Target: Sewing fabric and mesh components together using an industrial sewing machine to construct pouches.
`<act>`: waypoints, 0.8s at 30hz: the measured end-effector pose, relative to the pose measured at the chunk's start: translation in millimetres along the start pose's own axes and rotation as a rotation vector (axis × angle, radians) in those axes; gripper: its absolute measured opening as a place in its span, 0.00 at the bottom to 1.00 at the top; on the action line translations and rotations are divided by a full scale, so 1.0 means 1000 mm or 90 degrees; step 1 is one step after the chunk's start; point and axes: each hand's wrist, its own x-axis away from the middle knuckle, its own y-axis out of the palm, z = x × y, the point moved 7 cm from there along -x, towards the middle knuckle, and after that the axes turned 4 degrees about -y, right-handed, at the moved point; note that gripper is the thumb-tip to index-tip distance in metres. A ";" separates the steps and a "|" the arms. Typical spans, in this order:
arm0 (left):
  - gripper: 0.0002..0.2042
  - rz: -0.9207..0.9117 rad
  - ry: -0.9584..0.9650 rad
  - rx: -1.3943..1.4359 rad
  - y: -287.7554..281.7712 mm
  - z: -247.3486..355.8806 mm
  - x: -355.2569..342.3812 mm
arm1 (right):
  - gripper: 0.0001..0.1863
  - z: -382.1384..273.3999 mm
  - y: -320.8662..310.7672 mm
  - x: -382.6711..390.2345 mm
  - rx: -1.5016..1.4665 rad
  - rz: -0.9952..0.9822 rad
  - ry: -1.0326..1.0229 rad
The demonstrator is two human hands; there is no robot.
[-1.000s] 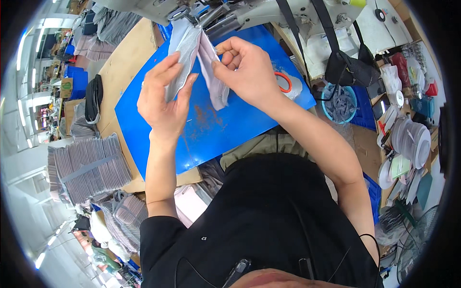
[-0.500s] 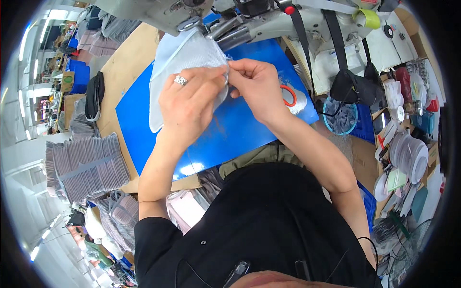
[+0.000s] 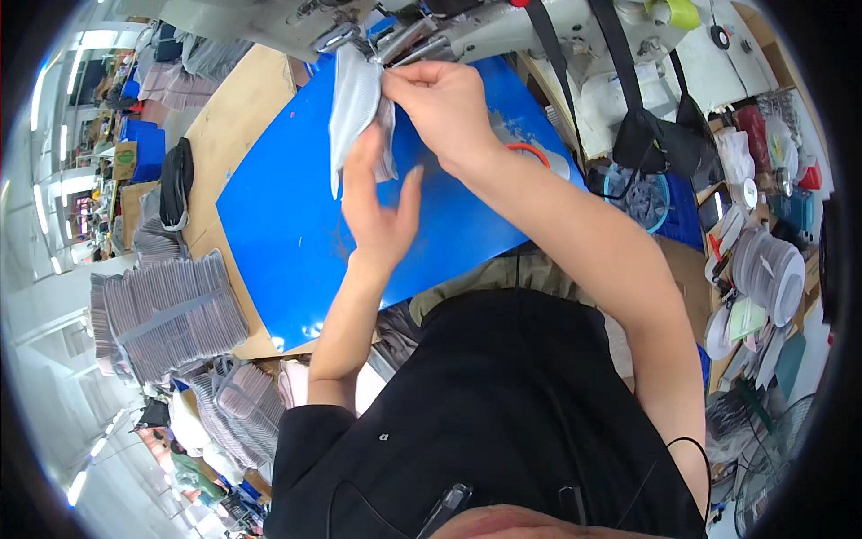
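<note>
A pale grey-white mesh fabric piece (image 3: 353, 112) hangs folded and narrow below the metal parts of a sewing machine (image 3: 503, 31). My right hand (image 3: 442, 103) pinches its right edge between thumb and fingers, close to the machine. Lower down, my left hand (image 3: 382, 207) stands with fingers stretched upward and thumb spread away, the fingertips against the lower part of the fabric. Both hands are over a blue work surface (image 3: 296, 242). An orange-red loop (image 3: 530, 150), like a scissors handle, shows partly behind my right forearm.
Bundled stacks of greyish fabric pieces (image 3: 171, 314) lie at the left beside the wooden table edge (image 3: 235, 117). Black straps and a black pouch (image 3: 660, 144) hang at the right, above a light-blue basket (image 3: 664, 211) of scraps. White spools (image 3: 772, 274) crowd the far right.
The fabric has turned from lying wide to folded and narrow. My left hand has loosened its hold and spread its thumb; my right hand has moved up, toward the machine.
</note>
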 end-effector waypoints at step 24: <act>0.15 -0.348 0.228 -0.267 -0.027 0.064 -0.058 | 0.16 -0.008 0.014 0.006 0.209 -0.169 0.179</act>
